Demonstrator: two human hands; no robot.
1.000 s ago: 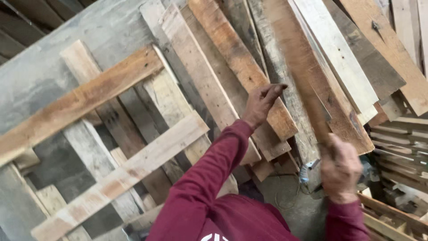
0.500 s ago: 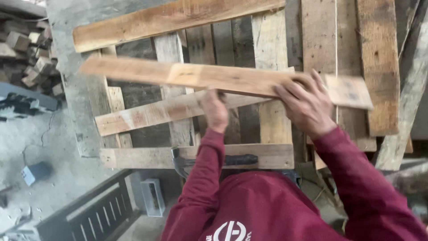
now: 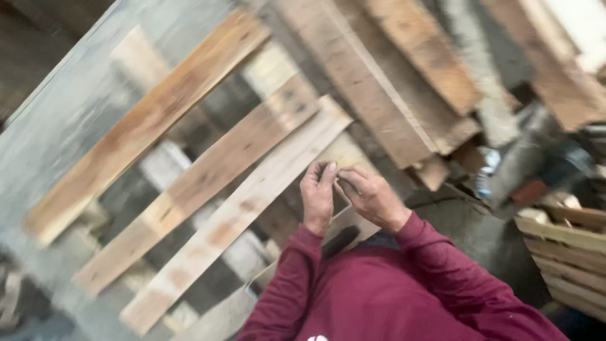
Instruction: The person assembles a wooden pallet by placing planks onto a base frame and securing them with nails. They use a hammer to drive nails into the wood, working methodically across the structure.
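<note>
Above the pale plank [image 3: 240,208], both hands' fingers [image 3: 328,173] now pinch together, plank released.

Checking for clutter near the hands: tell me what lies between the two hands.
Nothing discernible: in the head view, left hand and right hand meet fingertip to fingertip above the pallet slat.

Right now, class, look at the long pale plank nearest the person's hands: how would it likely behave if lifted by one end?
The pale plank looks long, thin and solid, so it would probably stay stiff with slight flex. Being flat, it should not roll. Its rough, dry-looking face suggests grip rather than slip, perhaps splinters. The left hand and right hand meet just above it.
</note>
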